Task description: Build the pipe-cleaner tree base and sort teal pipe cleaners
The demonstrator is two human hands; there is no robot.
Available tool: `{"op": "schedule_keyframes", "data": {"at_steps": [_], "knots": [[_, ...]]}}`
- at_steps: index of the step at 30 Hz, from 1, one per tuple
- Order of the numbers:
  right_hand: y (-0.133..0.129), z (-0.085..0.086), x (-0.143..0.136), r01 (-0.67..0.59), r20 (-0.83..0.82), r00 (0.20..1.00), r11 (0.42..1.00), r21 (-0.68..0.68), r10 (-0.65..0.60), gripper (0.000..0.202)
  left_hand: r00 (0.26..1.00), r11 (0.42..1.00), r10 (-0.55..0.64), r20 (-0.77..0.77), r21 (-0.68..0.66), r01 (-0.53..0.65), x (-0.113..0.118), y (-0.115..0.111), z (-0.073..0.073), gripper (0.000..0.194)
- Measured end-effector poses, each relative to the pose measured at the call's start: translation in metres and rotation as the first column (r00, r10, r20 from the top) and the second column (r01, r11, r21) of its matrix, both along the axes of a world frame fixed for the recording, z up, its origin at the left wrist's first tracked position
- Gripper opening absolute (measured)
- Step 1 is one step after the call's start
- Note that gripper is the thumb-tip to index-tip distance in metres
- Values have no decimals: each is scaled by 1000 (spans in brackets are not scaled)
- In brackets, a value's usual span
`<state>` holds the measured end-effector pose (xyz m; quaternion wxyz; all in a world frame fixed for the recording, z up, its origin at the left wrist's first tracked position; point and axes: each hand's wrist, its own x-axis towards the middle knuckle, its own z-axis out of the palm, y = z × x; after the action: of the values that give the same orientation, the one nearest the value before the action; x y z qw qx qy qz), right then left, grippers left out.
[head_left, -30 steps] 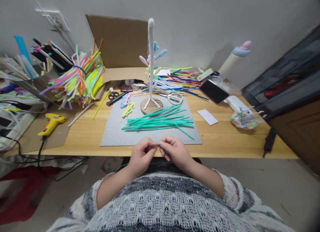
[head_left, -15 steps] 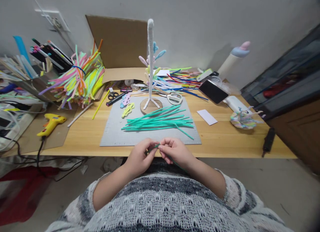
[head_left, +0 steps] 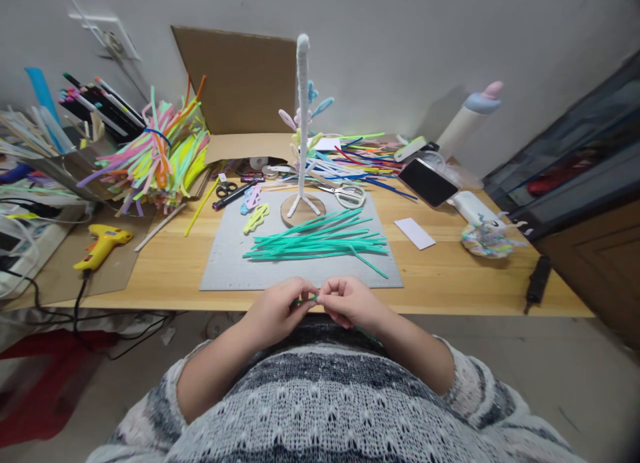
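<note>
Both hands meet fingertip to fingertip just in front of the table's near edge. My left hand (head_left: 281, 310) pinches a green pipe cleaner (head_left: 313, 298), mostly hidden by the fingers. The same green strand is pinched by my right hand (head_left: 351, 304), and a length of it trails below that palm. Beyond the hands, a loose pile of green pipe cleaners (head_left: 315, 240) lies on the grey cutting mat (head_left: 227, 270). Behind the pile stands a white wrapped stem (head_left: 303, 116) on a round wooden base (head_left: 287, 216), with pastel loops behind it.
On the left are a yellow glue gun (head_left: 103, 244) with its cord and a bundle of coloured pipe cleaners (head_left: 160, 156). Scissors (head_left: 350, 196) lie behind the mat. To the right are a white card (head_left: 415, 233), a phone (head_left: 429, 182) and a black tool (head_left: 537, 283).
My hands stay together at the table edge with small finger movements on the green pipe cleaner. The left forearm has shifted slightly left. Things on the table have not moved.
</note>
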<state>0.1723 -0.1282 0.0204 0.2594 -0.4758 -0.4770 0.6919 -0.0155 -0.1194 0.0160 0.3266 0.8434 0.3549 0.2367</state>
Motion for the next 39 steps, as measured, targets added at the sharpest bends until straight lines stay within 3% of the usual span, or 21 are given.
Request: {"op": "schedule_keyframes", "data": {"at_steps": [6, 10, 14, 16, 19, 23, 27, 29, 32, 34, 35, 36, 37, 39], "knots": [[-1, 0, 1, -32, -10, 999, 999, 9, 32, 20, 998, 993, -5, 55, 121, -1, -3, -1, -6, 6], [-2, 0, 0, -46, -33, 998, 999, -9, 45, 18, 997, 978, -2, 83, 209, -15, -2, -3, -9, 12], [0, -5, 0, -41, -201, 979, 987, -157, 9, 16, 998, 955, -30, 62, 296, 10, -1, -4, -9, 14], [2, -9, 2, -110, -320, 947, 952, -287, 13, 16, 998, 932, -58, 19, 359, 47, -2, -4, -9, 19], [5, -17, 4, -254, -454, 891, 855, -452, 25, 14, 998, 885, -58, -36, 461, 68, -3, -3, -9, 20], [9, -25, 5, -375, -545, 838, 743, -554, 16, 11, 992, 840, -15, -123, 538, 79, -3, -3, -9, 16], [9, -24, 3, -375, -563, 826, 731, -570, -16, 10, 958, 782, 6, -287, 598, 174, -3, -3, -8, 24], [7, -21, 1, -342, -537, 843, 753, -561, -18, 13, 946, 766, 7, -324, 609, 203, -4, -4, -7, 24], [2, -17, -3, -235, -415, 909, 864, -445, 33, 19, 966, 825, 16, -259, 549, 134, -5, -7, -5, 22], [-2, -14, -4, -133, -227, 970, 970, -203, 86, 20, 985, 915, 12, -172, 398, 58, -5, -8, -5, 16], [-5, -13, -4, -107, -101, 989, 994, -19, 105, 19, 991, 958, 10, -133, 286, 29, -4, -9, -5, 13], [-7, -11, -3, -120, 27, 993, 976, 181, 117, 18, 995, 988, 10, -101, 154, 6, -3, -8, -5, 10], [-10, -10, -2, -170, 142, 982, 916, 363, 126, 17, 997, 1000, 12, -78, 5, -12, -3, -7, -6, 8], [-13, -8, 1, -300, 305, 942, 754, 584, 139, 14, 999, 956, 30, -42, -290, -41, -1, -5, -7, 7]]}}
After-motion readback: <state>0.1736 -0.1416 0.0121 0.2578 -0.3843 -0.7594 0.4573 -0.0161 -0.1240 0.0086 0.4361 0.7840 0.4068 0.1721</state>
